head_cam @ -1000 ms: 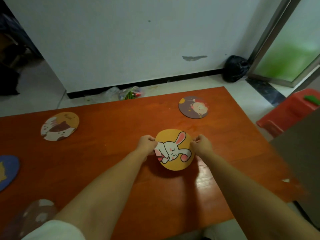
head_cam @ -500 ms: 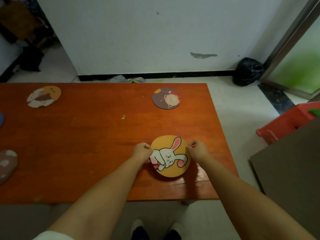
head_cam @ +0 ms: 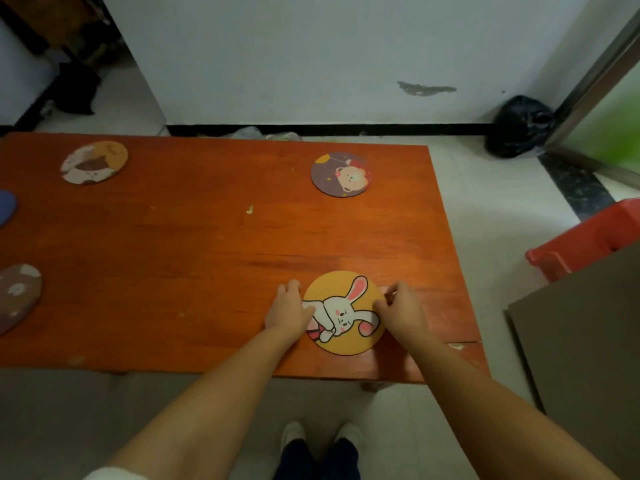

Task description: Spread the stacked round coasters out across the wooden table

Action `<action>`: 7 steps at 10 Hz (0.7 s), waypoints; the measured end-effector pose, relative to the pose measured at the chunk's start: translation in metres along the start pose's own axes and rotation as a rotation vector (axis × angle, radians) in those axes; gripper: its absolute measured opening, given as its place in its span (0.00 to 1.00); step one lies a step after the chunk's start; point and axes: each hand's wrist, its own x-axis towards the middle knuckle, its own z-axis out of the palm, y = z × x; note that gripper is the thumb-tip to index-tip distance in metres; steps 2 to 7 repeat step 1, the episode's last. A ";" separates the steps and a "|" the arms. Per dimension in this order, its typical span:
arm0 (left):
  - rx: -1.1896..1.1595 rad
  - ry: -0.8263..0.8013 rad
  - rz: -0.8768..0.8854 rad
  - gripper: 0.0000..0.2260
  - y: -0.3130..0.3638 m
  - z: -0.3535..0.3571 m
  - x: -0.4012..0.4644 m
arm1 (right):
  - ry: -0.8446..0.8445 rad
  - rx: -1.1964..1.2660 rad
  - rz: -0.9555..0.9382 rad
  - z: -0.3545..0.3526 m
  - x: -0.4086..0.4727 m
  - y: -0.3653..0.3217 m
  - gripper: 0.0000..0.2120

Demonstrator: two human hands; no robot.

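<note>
Head view: hands (head_cam: 346, 311) have lowered rabbit coaster (head_cam: 346, 313) flat onto table (head_cam: 194, 251).

coasters: 5 (bunny (head_cam: 344, 312), bear (head_cam: 340, 173), cat (head_cam: 94, 162), blue (head_cam: 6, 206), brown (head_cam: 18, 297)) | table (head_cam: 194, 258): 1 | hands: 2

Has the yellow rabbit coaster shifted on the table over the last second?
Yes. The yellow rabbit coaster, held between left hand and right hand, has come toward the wooden table's near edge, farther from the bear coaster.

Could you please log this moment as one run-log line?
left hand: on rabbit coaster | right hand: on its right edge | wooden table: four other coasters spread
</note>
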 end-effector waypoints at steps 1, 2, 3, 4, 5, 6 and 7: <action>-0.132 -0.016 -0.008 0.14 -0.020 -0.014 -0.012 | 0.037 0.175 0.014 -0.016 -0.006 0.004 0.14; -0.132 -0.016 -0.008 0.14 -0.020 -0.014 -0.012 | 0.037 0.175 0.014 -0.016 -0.006 0.004 0.14; -0.132 -0.016 -0.008 0.14 -0.020 -0.014 -0.012 | 0.037 0.175 0.014 -0.016 -0.006 0.004 0.14; -0.132 -0.016 -0.008 0.14 -0.020 -0.014 -0.012 | 0.037 0.175 0.014 -0.016 -0.006 0.004 0.14; -0.132 -0.016 -0.008 0.14 -0.020 -0.014 -0.012 | 0.037 0.175 0.014 -0.016 -0.006 0.004 0.14; -0.132 -0.016 -0.008 0.14 -0.020 -0.014 -0.012 | 0.037 0.175 0.014 -0.016 -0.006 0.004 0.14; -0.132 -0.016 -0.008 0.14 -0.020 -0.014 -0.012 | 0.037 0.175 0.014 -0.016 -0.006 0.004 0.14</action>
